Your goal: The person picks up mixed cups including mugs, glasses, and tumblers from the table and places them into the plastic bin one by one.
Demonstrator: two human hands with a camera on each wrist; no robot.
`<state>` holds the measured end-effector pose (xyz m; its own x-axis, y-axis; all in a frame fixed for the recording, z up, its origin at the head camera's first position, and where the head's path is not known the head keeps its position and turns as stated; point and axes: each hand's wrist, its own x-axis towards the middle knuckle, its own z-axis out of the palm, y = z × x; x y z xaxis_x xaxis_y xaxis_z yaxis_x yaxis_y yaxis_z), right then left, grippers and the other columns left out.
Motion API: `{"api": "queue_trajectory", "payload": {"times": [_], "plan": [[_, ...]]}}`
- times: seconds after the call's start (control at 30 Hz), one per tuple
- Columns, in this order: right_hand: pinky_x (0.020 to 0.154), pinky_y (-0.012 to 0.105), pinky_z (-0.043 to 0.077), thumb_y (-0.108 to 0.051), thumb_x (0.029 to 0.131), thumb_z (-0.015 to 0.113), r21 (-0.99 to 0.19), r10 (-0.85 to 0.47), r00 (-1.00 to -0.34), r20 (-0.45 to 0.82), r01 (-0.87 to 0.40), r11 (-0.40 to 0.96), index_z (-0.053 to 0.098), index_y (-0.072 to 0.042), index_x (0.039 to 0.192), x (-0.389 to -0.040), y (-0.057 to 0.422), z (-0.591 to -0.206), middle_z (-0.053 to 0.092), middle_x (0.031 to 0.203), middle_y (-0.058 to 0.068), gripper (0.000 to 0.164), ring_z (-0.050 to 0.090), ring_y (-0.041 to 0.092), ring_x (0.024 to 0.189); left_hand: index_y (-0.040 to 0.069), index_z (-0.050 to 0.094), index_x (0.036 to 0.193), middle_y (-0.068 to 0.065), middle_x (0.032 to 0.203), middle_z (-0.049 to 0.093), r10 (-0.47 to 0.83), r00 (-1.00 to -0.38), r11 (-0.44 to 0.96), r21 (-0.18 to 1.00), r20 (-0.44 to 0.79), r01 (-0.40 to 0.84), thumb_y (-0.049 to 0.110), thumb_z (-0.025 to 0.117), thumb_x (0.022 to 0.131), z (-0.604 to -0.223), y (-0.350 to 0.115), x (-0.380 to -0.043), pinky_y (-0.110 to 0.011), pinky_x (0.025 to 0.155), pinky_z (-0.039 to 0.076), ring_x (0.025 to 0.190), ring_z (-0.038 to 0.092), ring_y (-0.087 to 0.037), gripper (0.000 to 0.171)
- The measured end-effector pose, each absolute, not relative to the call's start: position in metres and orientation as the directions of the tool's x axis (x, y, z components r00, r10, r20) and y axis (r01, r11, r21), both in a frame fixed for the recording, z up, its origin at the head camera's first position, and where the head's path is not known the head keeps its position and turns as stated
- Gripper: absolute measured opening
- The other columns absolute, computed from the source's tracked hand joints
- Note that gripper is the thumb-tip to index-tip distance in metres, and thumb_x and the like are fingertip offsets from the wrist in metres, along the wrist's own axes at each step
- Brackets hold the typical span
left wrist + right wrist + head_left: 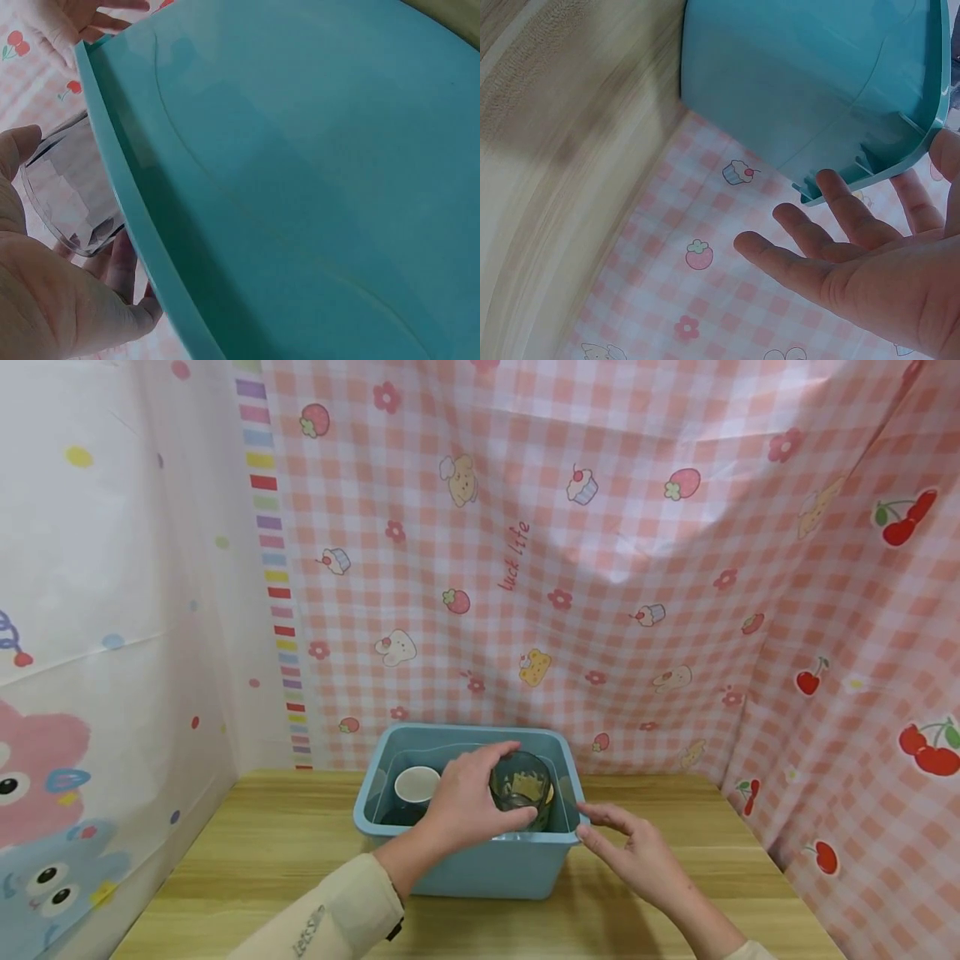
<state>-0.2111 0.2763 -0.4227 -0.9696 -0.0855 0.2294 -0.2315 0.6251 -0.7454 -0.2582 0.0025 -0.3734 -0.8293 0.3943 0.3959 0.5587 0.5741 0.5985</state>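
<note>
A light blue plastic bin (487, 870) stands on the wooden table. My left hand (468, 793) reaches over its front rim and grips a dark see-through glass (520, 779), thumb on the near side and fingers on the far side. The left wrist view shows the same glass (71, 187) between thumb and fingers, partly hidden by the bin's rim. At the bin's right front corner, my right hand (633, 847) touches the rim with thumb and index finger. Its other fingers are spread apart beside the bin wall (802, 82). Inside the bin, a white cup (417, 785) stands at the left.
Part of a yellowish thing (551, 794) shows beside the glass inside the bin. Behind the table (660, 802) hangs a pink checked cloth (480, 560), with another cherry-print cloth (862, 693) at the right and a white printed sheet (112, 610) at the left.
</note>
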Motion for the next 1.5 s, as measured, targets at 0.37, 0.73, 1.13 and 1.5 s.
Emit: {"api": "queue_trajectory", "payload": {"times": [0.37,0.73,1.13,1.5], "plan": [[0.109,0.069,0.051,-0.04,0.105,0.069,-0.736,-0.103,-0.964,0.245,-0.254,0.628,0.071,-0.019,0.139,-0.212,0.277,-0.422,0.076,0.133,0.008,0.04,0.063,0.039,0.137,0.026,0.052,0.158,-0.001,0.154,0.063,0.432,-0.839,0.627,0.559,0.329,0.542,0.05,0.085,0.085,-0.377,0.017,-0.262,-0.06,0.117,0.046,0.139,0.059,-0.031,0.083],[0.109,0.072,0.049,-0.041,0.105,0.069,-0.735,-0.114,-0.963,0.243,-0.259,0.626,0.071,-0.02,0.14,-0.212,0.278,-0.423,0.074,0.137,0.009,0.041,0.062,0.04,0.138,0.023,0.053,0.157,-0.002,0.152,0.065,0.451,-0.857,0.628,0.594,0.249,0.503,0.05,0.086,0.083,-0.382,0.03,-0.268,-0.053,0.114,0.052,0.137,0.062,-0.025,0.085],[0.109,0.07,0.05,-0.041,0.104,0.069,-0.743,-0.114,-0.964,0.24,-0.258,0.617,0.072,-0.024,0.138,-0.213,0.278,-0.423,0.074,0.136,0.009,0.038,0.062,0.039,0.138,0.016,0.047,0.16,-0.007,0.15,0.065,0.482,-0.871,0.616,0.672,0.09,0.411,0.051,0.085,0.084,-0.384,0.037,-0.276,-0.051,0.112,0.055,0.136,0.063,-0.026,0.092],[0.108,0.068,0.052,-0.042,0.104,0.07,-0.749,-0.094,-0.97,0.225,-0.234,0.62,0.072,-0.024,0.139,-0.212,0.278,-0.424,0.074,0.136,0.008,0.039,0.062,0.039,0.138,0.012,0.051,0.156,-0.01,0.149,0.065,0.48,-0.878,0.65,0.672,-0.002,0.354,0.049,0.086,0.084,-0.383,0.046,-0.287,-0.049,0.113,0.053,0.134,0.063,-0.027,0.089]]}}
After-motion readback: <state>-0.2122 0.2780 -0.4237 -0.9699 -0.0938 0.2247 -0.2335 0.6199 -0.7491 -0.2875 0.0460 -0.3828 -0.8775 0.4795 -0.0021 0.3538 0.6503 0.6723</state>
